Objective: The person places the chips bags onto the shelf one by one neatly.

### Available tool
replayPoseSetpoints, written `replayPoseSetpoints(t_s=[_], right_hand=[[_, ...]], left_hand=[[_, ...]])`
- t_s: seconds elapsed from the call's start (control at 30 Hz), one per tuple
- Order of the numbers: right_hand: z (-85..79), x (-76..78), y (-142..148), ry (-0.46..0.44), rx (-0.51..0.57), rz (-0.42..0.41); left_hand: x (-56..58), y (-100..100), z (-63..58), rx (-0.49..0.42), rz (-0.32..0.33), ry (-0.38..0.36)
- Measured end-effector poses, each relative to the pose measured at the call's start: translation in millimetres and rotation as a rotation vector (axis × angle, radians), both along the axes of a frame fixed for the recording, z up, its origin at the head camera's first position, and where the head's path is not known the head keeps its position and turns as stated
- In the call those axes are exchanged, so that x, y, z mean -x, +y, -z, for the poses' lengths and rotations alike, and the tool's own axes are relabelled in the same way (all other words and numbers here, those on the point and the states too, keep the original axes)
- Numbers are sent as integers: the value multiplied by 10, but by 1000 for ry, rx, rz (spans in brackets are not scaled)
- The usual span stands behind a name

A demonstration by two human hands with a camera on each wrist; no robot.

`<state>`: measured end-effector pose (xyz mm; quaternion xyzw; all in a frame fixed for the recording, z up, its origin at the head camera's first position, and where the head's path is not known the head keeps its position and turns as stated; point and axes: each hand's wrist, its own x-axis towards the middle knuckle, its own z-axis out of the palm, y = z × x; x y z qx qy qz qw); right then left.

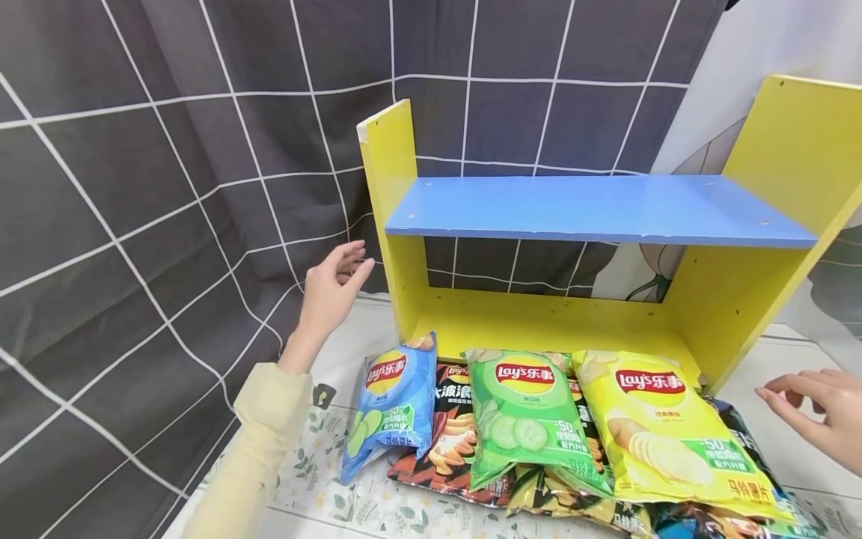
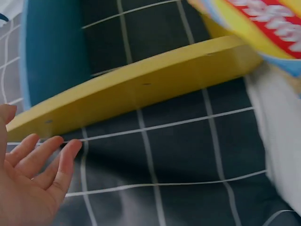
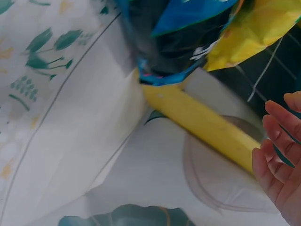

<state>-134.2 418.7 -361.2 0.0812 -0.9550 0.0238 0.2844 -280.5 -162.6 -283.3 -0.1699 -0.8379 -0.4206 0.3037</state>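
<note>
Fingers of both my hands hang loose and hold nothing: left hand (image 1: 334, 288) just beside the yellow-and-blue wooden shelf unit's (image 1: 592, 206) left upright, right hand (image 1: 818, 412) near its right foot. I judge the shelf, standing behind the glossy crisp bags (image 1: 539, 430), stiff and light; I'd grip both yellow uprights.

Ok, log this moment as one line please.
left hand: open, beside shelf | right hand: open, near yellow chip bag | shelf board: bare | chip bags: lying in front of shelf
</note>
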Motion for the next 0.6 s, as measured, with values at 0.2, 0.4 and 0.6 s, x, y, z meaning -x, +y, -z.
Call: replayPoseSetpoints(t_s=[0.2,0.4,0.6], right_hand=[[-69,-78,-193,65,-21,-124],[-122,-151,-401,68,-72,-195],[-114,-228,-558,95,-139,-314]], left_hand=[[80,122,-264,-54,8,53],[183,228,-446,-72,9,60],[264,296,-584,-89,0,55]])
